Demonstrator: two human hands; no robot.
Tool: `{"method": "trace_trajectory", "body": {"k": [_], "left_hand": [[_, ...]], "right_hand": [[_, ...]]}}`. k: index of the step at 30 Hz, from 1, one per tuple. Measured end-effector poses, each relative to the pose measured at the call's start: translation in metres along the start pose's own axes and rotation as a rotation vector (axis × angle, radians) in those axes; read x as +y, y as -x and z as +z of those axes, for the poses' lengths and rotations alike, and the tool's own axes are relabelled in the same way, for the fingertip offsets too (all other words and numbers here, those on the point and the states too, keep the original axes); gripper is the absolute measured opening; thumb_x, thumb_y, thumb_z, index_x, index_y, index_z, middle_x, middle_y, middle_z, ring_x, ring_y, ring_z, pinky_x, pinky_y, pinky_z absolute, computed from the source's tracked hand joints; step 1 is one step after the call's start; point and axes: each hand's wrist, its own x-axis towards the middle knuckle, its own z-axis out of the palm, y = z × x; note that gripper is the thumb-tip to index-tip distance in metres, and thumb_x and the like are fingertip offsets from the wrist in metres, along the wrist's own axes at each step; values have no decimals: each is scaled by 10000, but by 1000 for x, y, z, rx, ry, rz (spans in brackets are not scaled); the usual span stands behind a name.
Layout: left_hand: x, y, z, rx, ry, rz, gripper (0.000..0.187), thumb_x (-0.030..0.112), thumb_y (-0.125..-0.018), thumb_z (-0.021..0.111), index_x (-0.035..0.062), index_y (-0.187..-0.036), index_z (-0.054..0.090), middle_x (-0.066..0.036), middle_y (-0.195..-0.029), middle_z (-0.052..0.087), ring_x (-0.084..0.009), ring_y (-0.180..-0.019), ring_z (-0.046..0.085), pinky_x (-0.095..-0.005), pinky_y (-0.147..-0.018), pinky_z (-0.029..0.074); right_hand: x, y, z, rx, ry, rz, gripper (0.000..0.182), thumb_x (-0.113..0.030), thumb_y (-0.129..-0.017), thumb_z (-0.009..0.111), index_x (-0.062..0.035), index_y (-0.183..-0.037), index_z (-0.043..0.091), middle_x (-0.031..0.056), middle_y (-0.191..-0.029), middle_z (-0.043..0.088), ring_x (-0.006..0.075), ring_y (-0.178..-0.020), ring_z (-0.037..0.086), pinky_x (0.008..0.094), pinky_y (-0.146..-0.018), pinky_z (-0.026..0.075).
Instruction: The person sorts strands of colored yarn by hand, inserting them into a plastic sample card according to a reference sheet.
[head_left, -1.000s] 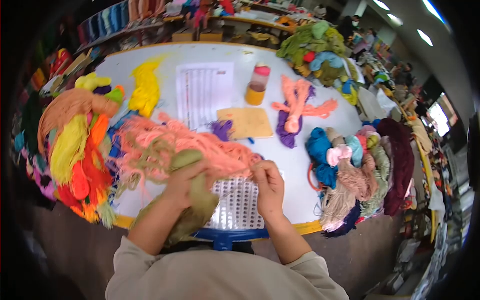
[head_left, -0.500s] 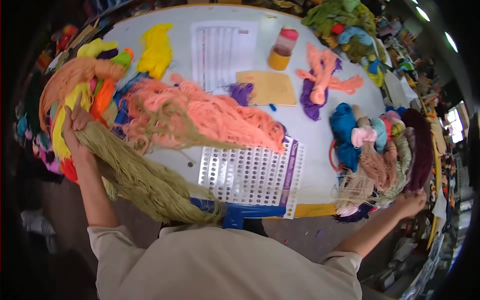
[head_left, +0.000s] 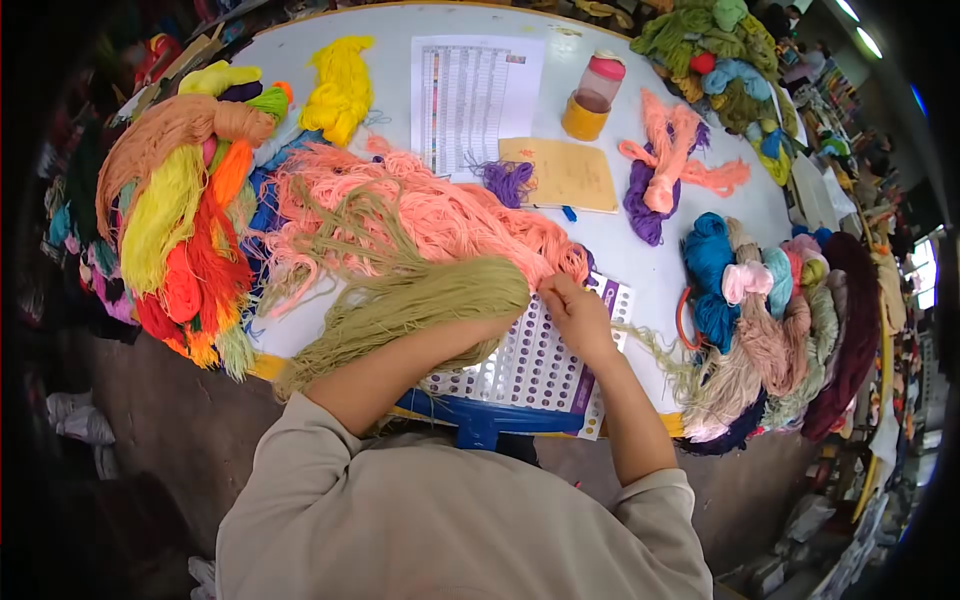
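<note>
A thick skein of olive-green yarn lies draped across my left forearm. My left hand is covered by the skein's rounded right end, so its fingers are hidden. Just right of that end is my right hand, its fingers closed in a pinch. What they hold is too small to make out. Beside both hands spreads a heap of salmon-pink yarn, with loose olive strands across its left part. Under my arms lies a white card with rows of holes and a purple strip.
Colourful skeins hang over the table's left edge; more skeins lie at right. Farther back are yellow yarn, a printed sheet, a tan notebook, a bottle and a pink-purple bundle. A blue bar crosses the front edge.
My left hand has swung from the left side to the middle, bringing the olive skein along. My right hand has come from the far-right skeins to the middle, beside the olive skein.
</note>
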Motion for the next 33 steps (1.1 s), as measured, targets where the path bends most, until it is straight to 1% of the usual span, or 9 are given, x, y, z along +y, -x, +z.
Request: {"method": "trace_trajectory", "body": {"k": [3, 5, 8, 15, 18, 22, 27, 30, 33], "left_hand": [[0, 3, 5, 200, 157, 179, 273, 345, -903, 555, 99, -808, 626, -23, -605, 556, -115, -561, 556, -287, -492, 426], [21, -10, -16, -489, 1185, -694, 248, 278, -918, 542, 93, -772, 616, -22, -567, 538, -111, -539, 543, -287, -459, 396], [13, -12, -1, -643, 1304, -762, 284, 327, -941, 520, 102, -809, 632, -10, -617, 538, -106, -532, 494, -285, -479, 387], [15, -17, -14, -620, 1196, -636, 293, 327, -938, 525, 100, -773, 610, -9, -640, 537, -114, -557, 485, -288, -509, 396], [-19, -8, -27, -116, 511, -3, 232, 249, -900, 599, 67, -758, 626, -22, -621, 597, -107, -521, 531, -258, -508, 438], [-31, -6, -45, -468, 1107, -677, 259, 257, -931, 584, 43, -808, 663, -21, -620, 610, -93, -529, 543, -234, -511, 427], [-27, -2, -41, -445, 1008, -593, 319, 357, -922, 609, 54, -838, 665, -32, -671, 618, -115, -593, 561, -274, -560, 441], [-21, -10, -36, -300, 201, -161, 331, 374, -880, 663, 46, -862, 628, -46, -812, 563, -188, -786, 522, -360, -690, 424], [-10, -5, -14, -614, 1562, -876, 238, 366, -891, 635, 134, -839, 637, 9, -654, 549, -66, -511, 484, -245, -408, 347]], "right_hand": [[0, 2, -3, -29, -86, 27, 118, -224, -925, 560, -141, -991, 612, 156, -784, 655, 365, -723, 637, 438, -620, 483], [3, 2, -3, -22, -95, 6, 89, -169, -927, 561, -113, -988, 594, 127, -759, 639, 282, -678, 621, 369, -613, 478], [2, 3, -2, -34, -172, 23, 47, -99, -933, 562, -82, -975, 548, 70, -701, 597, 159, -612, 578, 283, -587, 459], [0, -2, -8, -153, -420, 188, 100, -118, -918, 600, -74, -946, 513, 33, -632, 580, 103, -545, 554, 266, -522, 426], [6, -5, -8, -189, -475, 272, 118, -122, -901, 621, -61, -934, 525, 20, -636, 589, 88, -544, 551, 253, -524, 426], [8, -6, -8, -204, -475, 280, 124, -141, -878, 647, -55, -899, 561, 10, -622, 594, 78, -550, 555, 243, -523, 421], [9, -5, -2, -203, -429, 252, 128, -176, -889, 623, -60, -869, 572, 41, -625, 594, 113, -550, 564, 271, -542, 431], [32, -3, 17, -140, -290, 161, 147, -206, -910, 528, -69, -877, 571, 96, -729, 602, 238, -641, 593, 364, -590, 466], [32, -7, 11, -143, -263, 47, 83, -158, -850, 558, -84, -876, 584, 110, -784, 614, 240, -716, 622, 363, -650, 487]]}}
